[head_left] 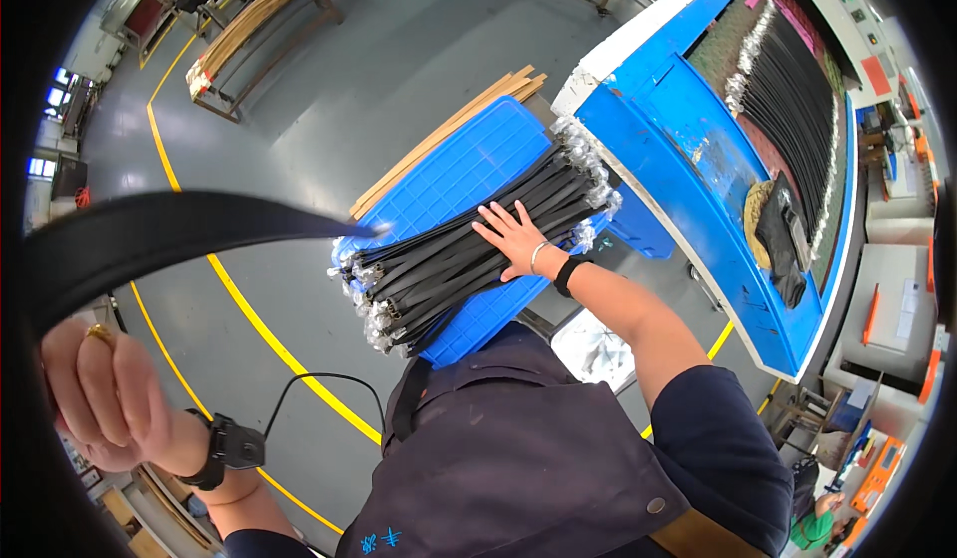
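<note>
My left hand (105, 398), with a ring and a wrist device, is raised at the lower left, its fingers closed. From it a black strap (199, 221) arches across to the pale-tipped end above the pile; the exact grip is partly hidden at the picture's rim. Flat on a pile of black straps (429, 284) rests my right hand (516, 241), fingers spread. Clear plastic wrapping (379, 324) covers the strap ends on both sides. Under the pile lies a blue plastic crate or lid (469, 164) with a grid pattern.
At the right stands a blue-and-white machine (648, 124) carrying a row of black straps (788, 94) and a dark glove-like cloth (781, 244). Wooden strips (439, 144) lie behind the blue plastic. A bench (249, 34) stands farther left. Yellow lines (254, 309) mark the grey floor.
</note>
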Demonstrator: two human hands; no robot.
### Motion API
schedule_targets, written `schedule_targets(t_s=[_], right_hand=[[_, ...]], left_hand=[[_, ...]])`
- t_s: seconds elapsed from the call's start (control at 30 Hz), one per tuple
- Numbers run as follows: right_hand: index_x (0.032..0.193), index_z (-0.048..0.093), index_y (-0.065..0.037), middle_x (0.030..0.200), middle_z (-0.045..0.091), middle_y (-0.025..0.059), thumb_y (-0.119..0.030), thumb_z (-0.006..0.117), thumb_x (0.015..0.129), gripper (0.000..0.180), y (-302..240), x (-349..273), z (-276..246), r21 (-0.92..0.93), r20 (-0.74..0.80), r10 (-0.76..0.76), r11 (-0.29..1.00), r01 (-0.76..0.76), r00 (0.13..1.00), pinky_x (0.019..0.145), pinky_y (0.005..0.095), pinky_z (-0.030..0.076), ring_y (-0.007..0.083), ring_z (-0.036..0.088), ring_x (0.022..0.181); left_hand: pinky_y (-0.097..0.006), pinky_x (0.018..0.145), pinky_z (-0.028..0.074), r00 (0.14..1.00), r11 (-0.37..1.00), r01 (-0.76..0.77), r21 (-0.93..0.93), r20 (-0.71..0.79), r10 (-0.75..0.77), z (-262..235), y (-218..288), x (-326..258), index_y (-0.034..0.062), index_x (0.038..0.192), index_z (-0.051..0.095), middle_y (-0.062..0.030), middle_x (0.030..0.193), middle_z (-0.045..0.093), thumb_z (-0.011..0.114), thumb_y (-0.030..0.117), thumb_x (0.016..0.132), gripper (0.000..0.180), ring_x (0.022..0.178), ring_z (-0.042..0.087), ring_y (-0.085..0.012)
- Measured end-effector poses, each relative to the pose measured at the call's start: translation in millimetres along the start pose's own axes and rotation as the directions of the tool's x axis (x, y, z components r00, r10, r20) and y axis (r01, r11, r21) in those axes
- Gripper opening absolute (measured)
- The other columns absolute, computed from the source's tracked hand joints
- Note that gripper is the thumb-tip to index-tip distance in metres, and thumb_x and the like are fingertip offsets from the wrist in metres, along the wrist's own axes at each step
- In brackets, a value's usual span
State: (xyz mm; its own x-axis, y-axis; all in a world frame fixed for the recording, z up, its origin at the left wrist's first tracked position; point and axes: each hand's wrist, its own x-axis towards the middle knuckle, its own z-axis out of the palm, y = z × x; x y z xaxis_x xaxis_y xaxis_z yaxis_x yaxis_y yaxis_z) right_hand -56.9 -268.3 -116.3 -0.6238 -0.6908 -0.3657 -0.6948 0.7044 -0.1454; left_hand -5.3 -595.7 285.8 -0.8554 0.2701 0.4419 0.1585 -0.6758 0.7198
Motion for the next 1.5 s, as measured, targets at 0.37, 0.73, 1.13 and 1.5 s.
schedule_targets(t_s=[0.37,0.73,1.13,1.5], right_hand=[[0.141,0.011,-0.019,0.146,0.013,0.0089,-0.054,0.074,0.056,0.111,2.7,-3.7,5.2,0.018,-0.004,0.024,1.0,-0.024,1.0,0.105,0.0557,0.007,0.0281,0.01,0.134],[0.139,0.022,-0.018,0.141,0.023,0.0076,-0.052,0.074,0.057,0.103,5.4,0.4,6.9,0.011,0.039,0.019,1.0,-0.02,0.999,0.105,0.0554,0.009,0.0276,0.017,0.132],[0.135,0.028,-0.011,0.141,0.026,0.0112,-0.038,0.075,0.06,0.092,10.5,-19.2,7.8,0.221,-0.253,0.063,0.975,-0.005,0.965,0.106,0.0477,0.015,0.0278,0.022,0.131],[0.114,0.047,-0.007,0.117,0.047,0.0105,-0.017,0.071,0.062,0.058,43.1,-107.1,65.2,0.304,-0.316,0.486,0.865,-0.399,0.814,0.098,0.0391,0.03,0.0261,0.043,0.111]], left_hand=[[-0.02,0.044,0.026,0.676,0.443,0.729,0.522,-0.648,-0.35,-106.0,-162.8,-88.6,0.005,0.09,0.056,0.0083,0.057,0.036,0.049,0.021,0.09,0.017,0.049,0.03,-0.0012],[-0.045,0.079,0.039,0.679,-0.536,0.488,0.689,-0.685,-0.264,-181.6,-259.3,-229.2,0.0063,0.095,0.056,-0.0136,0.108,0.054,0.06,0.022,0.078,0.024,0.098,0.051,-0.0312],[-0.057,0.104,0.007,0.658,-0.507,0.1,0.856,-0.439,-0.611,-131.7,-357.6,-176.4,0.0126,0.141,0.011,-0.0216,0.144,0.006,0.076,0.051,0.052,0.117,0.134,0.004,-0.0368],[-0.056,0.104,0.007,0.62,-0.501,0.094,0.86,-0.444,-0.646,-136.3,-361.9,-172.1,0.0101,0.141,0.009,-0.0219,0.144,0.005,0.074,0.053,0.054,0.116,0.134,0.003,-0.0355]])
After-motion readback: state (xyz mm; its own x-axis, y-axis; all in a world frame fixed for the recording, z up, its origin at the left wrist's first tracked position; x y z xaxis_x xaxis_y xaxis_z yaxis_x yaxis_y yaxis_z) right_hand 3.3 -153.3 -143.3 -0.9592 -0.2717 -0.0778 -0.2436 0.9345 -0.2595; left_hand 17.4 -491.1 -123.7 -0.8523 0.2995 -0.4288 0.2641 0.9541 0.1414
